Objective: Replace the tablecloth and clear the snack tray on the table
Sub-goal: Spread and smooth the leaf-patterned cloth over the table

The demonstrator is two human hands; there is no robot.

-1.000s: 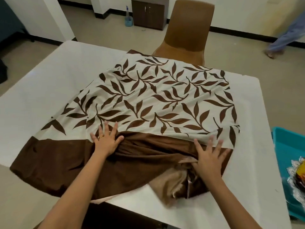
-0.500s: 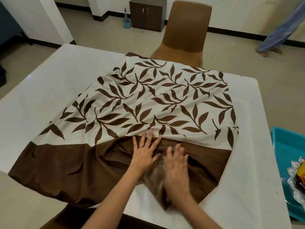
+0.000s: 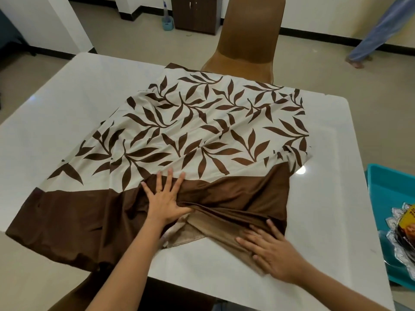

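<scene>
A single head-worn camera looks forward and down from the near edge of the desk (image 3: 67, 90), close above it, facing a chair (image 3: 247, 41) opposite

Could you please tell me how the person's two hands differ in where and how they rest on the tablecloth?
The left hand lies farther up, on the dark brown band, and wears a ring; the right hand sits nearer the table edge, on the lighter underside, with no ring visible. Both press flat, fingers spread, on the tablecloth.

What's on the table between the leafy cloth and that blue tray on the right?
Nothing: in the head view, only bare white table lies between the tablecloth and the teal tray.
</scene>
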